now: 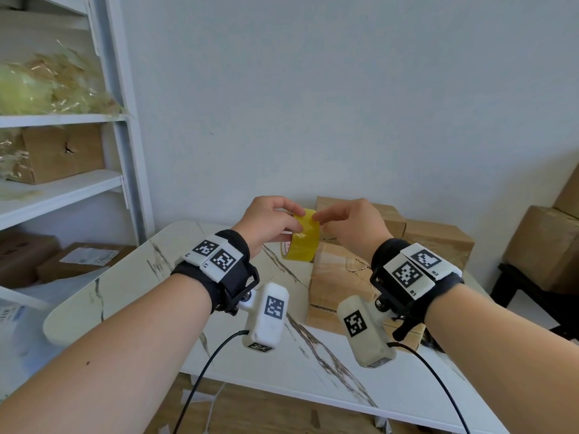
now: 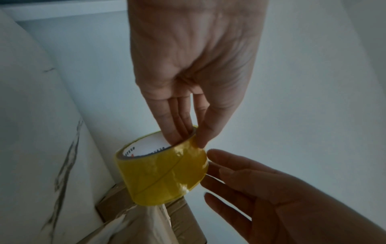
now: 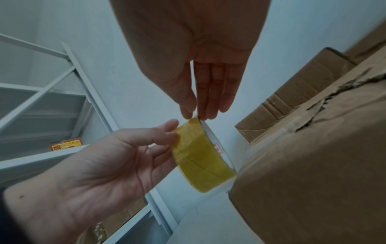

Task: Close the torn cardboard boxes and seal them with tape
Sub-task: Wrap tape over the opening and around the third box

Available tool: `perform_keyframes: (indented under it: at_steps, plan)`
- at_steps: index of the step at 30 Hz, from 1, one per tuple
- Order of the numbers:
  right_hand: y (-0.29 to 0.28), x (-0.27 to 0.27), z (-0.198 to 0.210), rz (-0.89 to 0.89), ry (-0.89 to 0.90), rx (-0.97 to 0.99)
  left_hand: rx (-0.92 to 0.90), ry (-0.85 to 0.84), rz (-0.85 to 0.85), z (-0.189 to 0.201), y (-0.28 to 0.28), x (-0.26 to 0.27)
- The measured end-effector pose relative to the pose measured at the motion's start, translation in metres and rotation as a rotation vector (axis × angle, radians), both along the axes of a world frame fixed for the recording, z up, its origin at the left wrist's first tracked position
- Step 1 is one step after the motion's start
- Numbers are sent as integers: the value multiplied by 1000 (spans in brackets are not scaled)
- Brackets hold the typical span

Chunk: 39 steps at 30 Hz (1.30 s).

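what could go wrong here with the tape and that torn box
The left hand holds the yellow tape roll by only fingertips in the core and a thumb outside, so a hard pull might yank it loose. The right hand pinches at the roll's edge; the tape could split or stick to itself. The torn box lies unheld and may shift during taping.

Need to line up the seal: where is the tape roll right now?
In the head view the yellow tape roll is mid-frame, held up over the table by the left hand, the right hand pinching its top edge, just above the torn box.
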State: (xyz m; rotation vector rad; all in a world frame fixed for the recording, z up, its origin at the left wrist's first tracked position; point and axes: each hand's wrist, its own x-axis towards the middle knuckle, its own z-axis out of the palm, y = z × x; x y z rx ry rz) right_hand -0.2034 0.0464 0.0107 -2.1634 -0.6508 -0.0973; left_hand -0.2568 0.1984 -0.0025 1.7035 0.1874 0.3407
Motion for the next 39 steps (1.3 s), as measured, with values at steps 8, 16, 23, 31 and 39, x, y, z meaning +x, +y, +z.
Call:
perform_keyframes:
  at_steps: [8, 16, 23, 31, 39]
  plan:
    - [-1, 2, 1, -61, -71, 55, -27, 2, -94, 4, -4, -3]
    - [-4, 2, 14, 46, 15, -85, 81, 18, -100, 7, -6, -4]
    - [-4, 3, 25, 4, -5, 131, 84, -60, -23, 9, -7, 0]
    - [-10, 14, 19, -98, 58, 273, 315, -66, -94, 5, -11, -1]
    - [-26, 18, 21, -33, 164, 230, 494, -114, -135, 7, -16, 7]
